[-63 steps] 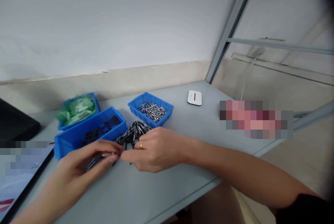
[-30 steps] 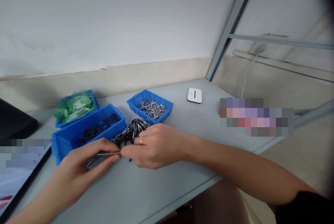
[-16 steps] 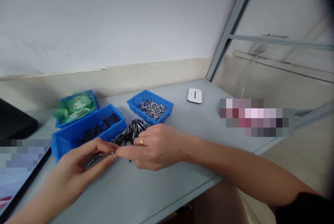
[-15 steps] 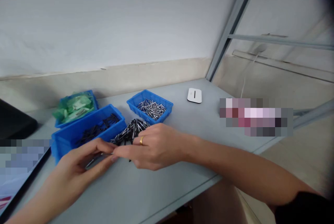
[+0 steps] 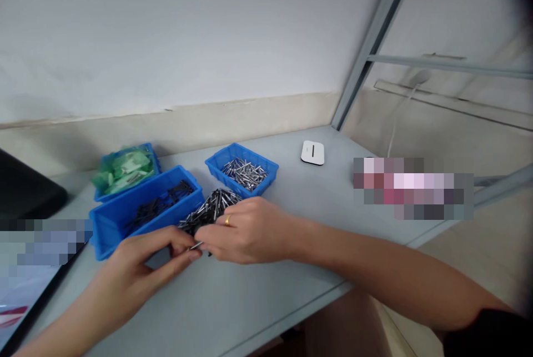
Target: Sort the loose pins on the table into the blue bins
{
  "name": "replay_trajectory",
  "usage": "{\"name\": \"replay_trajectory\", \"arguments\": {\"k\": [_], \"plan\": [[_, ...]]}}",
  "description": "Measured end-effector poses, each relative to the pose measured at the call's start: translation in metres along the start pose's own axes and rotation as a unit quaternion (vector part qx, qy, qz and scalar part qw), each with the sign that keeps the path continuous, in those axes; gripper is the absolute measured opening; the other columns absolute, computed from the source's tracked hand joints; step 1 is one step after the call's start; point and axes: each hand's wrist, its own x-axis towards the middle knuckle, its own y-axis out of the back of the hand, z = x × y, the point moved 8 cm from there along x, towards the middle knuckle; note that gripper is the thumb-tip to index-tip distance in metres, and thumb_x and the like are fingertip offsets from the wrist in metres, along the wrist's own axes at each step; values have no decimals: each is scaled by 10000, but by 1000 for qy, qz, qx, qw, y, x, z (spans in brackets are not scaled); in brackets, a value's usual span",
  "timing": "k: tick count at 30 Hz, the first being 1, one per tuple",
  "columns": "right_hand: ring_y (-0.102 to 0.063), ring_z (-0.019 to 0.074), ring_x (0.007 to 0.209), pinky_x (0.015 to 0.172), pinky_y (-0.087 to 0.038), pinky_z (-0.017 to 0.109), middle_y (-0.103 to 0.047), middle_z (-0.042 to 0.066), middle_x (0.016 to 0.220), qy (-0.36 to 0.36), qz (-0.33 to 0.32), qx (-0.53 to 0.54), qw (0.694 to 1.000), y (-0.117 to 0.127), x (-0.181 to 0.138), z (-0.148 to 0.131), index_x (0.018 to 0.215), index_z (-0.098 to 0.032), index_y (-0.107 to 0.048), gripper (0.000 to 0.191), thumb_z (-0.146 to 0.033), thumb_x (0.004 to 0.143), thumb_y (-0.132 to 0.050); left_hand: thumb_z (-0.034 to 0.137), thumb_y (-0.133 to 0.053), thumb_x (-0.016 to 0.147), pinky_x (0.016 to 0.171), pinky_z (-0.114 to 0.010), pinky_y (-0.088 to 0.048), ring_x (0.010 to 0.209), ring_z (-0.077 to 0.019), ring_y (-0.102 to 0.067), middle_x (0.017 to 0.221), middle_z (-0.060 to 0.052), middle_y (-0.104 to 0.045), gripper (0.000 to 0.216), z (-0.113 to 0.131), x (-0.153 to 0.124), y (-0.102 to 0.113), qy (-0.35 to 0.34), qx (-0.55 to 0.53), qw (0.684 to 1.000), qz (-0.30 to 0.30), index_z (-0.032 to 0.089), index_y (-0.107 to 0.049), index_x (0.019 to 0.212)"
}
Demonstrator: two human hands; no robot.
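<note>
Near the front of the grey table (image 5: 258, 301), the person's left hand (image 5: 137, 271) and right hand (image 5: 245, 232) meet fingertip to fingertip, the fingers of both pinched closed on one slim metal pin (image 5: 195, 245), only its short silver end showing between them. Just behind the hands lies a loose heap of dark metal pins (image 5: 212, 207), beside a long blue plastic bin of black pins (image 5: 125, 226); a smaller blue bin of silver pins (image 5: 263, 181) stands farther back, a small white device (image 5: 312, 153) well apart to the right.
</note>
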Motion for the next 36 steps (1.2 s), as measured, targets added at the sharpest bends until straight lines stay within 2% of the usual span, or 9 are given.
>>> {"name": "replay_trajectory", "arguments": {"k": [6,10,13,16,19,26,29,32,36], "plan": [[-467,87,554,529,-278,249,-539,-64,592,-1,-80,17,997,-17,-4,0,745,-203,-560,314,-257,1018,-415,461,-585,914,489,-179,-489,567,-148,-629,627,47,-664,304,3,0,-2,-16,-8,998,56,258,-666,703],[-493,103,603,548,-262,263,-567,-43,630,-23,-153,12,988,-23,-6,7,780,-197,-551,286,-251,1021,-407,452,-632,899,582,-165,-554,639,-148,-710,743,52,-759,205,6,2,6,-19,0,998,52,295,-747,835],[-484,109,607,545,-244,275,-577,-40,660,-36,-176,11,984,-21,-6,11,812,-199,-560,240,-164,993,-406,459,-664,877,592,-139,-553,649,-142,-731,757,64,-779,184,11,3,18,-21,14,996,87,306,-761,848],[-484,116,610,549,-248,282,-577,-37,663,-53,-172,0,984,-18,-5,16,808,-198,-558,214,-171,983,-438,469,-645,882,586,-113,-544,614,-127,-727,713,75,-770,224,16,4,26,-32,14,992,120,301,-753,782],[-479,118,599,547,-251,282,-574,-39,657,-66,-163,-10,984,-16,-5,19,794,-199,-555,218,-181,984,-448,482,-637,889,631,-107,-557,675,-130,-751,784,76,-793,221,16,2,27,-39,26,990,133,316,-762,815],[-518,121,601,546,-294,285,-599,-37,676,-70,-148,-15,986,-14,-7,22,803,-198,-587,229,-176,982,-444,518,-600,924,686,-123,-572,742,-143,-757,858,42,-806,282,6,-1,26,-41,45,989,136,287,-758,888],[-603,123,720,598,-361,276,-671,-10,820,-76,-139,3,987,-12,-5,23,970,-188,-629,243,-249,1034,-403,505,-592,928,664,-124,-568,702,-139,-750,825,35,-802,295,10,1,24,-56,41,990,124,267,-758,874],[-644,127,885,682,-416,261,-692,30,999,-54,-149,24,987,-13,-4,18,1146,-178,-604,293,-324,1066,-363,533,-583,924,697,-151,-570,739,-159,-749,850,24,-802,330,9,1,24,-17,27,992,119,252,-752,883],[-634,105,833,655,-407,248,-690,3,1003,-7,-157,24,987,-17,-4,9,1021,-209,-626,293,-319,1061,-357,536,-571,925,700,-181,-578,756,-184,-754,864,8,-802,330,7,1,19,3,26,995,92,254,-739,896]]}}
